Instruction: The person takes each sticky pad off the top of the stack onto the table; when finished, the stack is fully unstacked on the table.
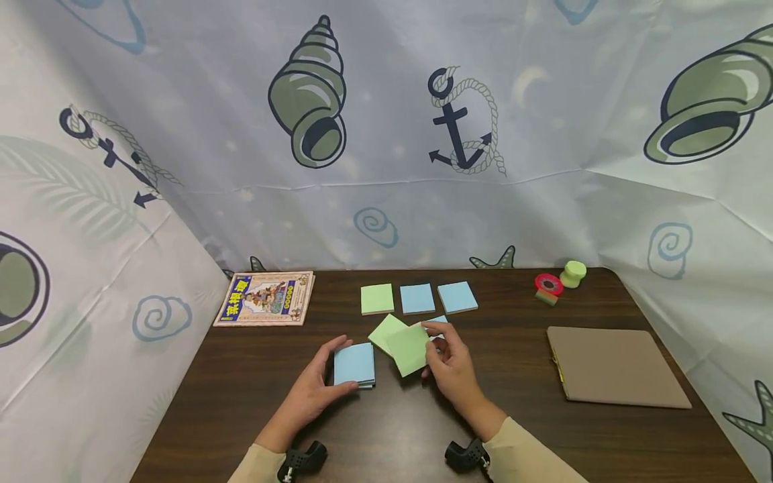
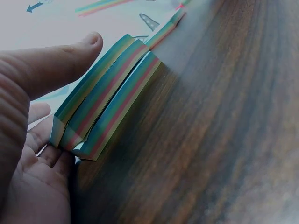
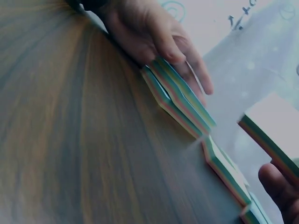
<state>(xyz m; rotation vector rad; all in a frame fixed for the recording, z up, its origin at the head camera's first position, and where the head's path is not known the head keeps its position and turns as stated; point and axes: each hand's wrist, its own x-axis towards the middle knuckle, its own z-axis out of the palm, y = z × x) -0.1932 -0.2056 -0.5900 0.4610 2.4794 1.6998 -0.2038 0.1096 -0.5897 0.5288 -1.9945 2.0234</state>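
On the table (image 1: 519, 429), left hand (image 1: 314, 392) grips blue pad (image 1: 354, 364); right-hand fingers (image 1: 436, 330) pinch green pad (image 1: 409, 349).

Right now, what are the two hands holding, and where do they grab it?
The left hand grips the blue-topped sticky note pad by its left side. The right hand pinches a green pad at its right edge.
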